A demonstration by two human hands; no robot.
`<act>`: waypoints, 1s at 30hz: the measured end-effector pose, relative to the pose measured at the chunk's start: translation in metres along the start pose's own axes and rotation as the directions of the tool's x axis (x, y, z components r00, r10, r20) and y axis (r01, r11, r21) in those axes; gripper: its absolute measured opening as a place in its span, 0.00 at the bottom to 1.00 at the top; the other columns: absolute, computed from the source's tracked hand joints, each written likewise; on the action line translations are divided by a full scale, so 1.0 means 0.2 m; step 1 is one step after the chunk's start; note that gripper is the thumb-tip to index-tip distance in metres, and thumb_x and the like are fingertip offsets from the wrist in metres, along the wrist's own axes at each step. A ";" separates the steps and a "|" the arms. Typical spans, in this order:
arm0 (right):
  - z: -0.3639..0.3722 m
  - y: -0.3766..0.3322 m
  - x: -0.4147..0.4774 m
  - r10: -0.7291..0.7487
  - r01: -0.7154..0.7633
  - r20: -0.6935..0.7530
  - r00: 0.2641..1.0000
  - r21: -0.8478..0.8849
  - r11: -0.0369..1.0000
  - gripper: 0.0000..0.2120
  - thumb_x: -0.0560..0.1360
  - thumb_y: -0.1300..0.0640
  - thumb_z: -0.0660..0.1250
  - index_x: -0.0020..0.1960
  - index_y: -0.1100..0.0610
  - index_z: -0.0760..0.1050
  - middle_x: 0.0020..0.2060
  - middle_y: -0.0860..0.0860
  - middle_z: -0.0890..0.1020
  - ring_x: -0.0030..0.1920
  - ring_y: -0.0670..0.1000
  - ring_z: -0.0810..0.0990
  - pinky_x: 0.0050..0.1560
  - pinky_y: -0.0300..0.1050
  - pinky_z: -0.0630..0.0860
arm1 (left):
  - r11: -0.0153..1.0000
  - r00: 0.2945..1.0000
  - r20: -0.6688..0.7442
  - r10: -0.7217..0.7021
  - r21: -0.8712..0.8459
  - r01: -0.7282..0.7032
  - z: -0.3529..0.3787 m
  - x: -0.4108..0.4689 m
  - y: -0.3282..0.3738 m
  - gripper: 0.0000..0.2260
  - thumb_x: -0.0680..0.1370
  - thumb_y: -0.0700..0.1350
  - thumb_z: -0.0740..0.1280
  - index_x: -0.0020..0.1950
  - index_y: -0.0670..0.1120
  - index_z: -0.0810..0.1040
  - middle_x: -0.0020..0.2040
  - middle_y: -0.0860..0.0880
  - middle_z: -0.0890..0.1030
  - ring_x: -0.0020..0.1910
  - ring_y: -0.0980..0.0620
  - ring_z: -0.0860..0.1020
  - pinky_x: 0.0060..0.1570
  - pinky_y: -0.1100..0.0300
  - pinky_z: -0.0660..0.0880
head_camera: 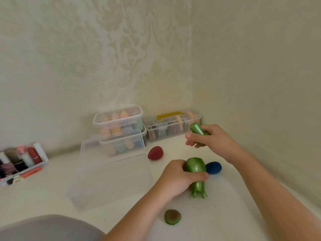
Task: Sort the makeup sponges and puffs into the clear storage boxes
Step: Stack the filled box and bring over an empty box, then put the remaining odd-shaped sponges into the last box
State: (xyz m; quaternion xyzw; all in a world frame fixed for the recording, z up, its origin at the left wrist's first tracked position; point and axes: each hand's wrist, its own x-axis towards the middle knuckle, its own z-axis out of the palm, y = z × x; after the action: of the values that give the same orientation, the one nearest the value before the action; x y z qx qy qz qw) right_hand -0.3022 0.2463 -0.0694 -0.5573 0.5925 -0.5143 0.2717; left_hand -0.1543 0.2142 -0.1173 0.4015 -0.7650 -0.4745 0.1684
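Your left hand [175, 178] covers part of the green holder [195, 166], your right hand [215, 138] hides the lower end of the green cap [195, 128], the thread tray [22, 164] runs off the left edge, and the contents of the stacked boxes [119, 122] are blurred.

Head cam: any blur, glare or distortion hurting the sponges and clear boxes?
Head view: soft overall, left hand on the green base and right hand on the green cap slightly smeared; flat light, faint shadows; empty clear box nearly vanishes against the white table; wide-angle bends the edges.
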 end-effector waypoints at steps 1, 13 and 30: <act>0.00 0.00 0.00 0.004 -0.004 0.012 1.000 -0.017 1.000 0.04 0.73 0.57 0.70 0.43 0.57 0.82 0.39 0.50 0.85 0.39 0.43 0.81 0.46 0.38 0.78 | 0.995 0.999 -0.027 0.042 -0.091 -0.045 0.00 -0.01 -0.02 0.21 0.66 0.56 0.75 0.54 0.50 0.77 0.48 0.49 0.81 0.46 0.52 0.81 0.48 0.58 0.77; 0.10 0.01 -0.02 0.183 -0.173 0.263 0.947 -0.062 0.983 0.22 0.60 0.54 0.81 0.45 0.65 0.76 0.41 0.53 0.83 0.37 0.45 0.82 0.38 0.35 0.77 | 0.990 0.925 -0.351 0.143 0.060 -0.131 0.01 -0.02 -0.11 0.15 0.69 0.56 0.72 0.52 0.52 0.76 0.44 0.53 0.81 0.41 0.59 0.79 0.36 0.69 0.73; 0.10 0.07 0.01 0.032 -0.101 0.395 0.918 0.155 0.983 0.19 0.59 0.61 0.79 0.29 0.56 0.66 0.34 0.56 0.71 0.45 0.55 0.76 0.45 0.41 0.75 | 0.966 0.998 0.025 0.058 -0.254 -0.050 -0.09 -0.06 -0.11 0.09 0.68 0.39 0.69 0.29 0.44 0.73 0.24 0.46 0.73 0.23 0.51 0.70 0.29 0.61 0.69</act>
State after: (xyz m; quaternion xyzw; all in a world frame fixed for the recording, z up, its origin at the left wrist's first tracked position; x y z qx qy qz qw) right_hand -0.2896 0.2363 -0.0888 -0.6024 0.4984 -0.4326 0.4491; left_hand -0.1253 0.2082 -0.1259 0.3483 -0.7115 -0.5698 0.2189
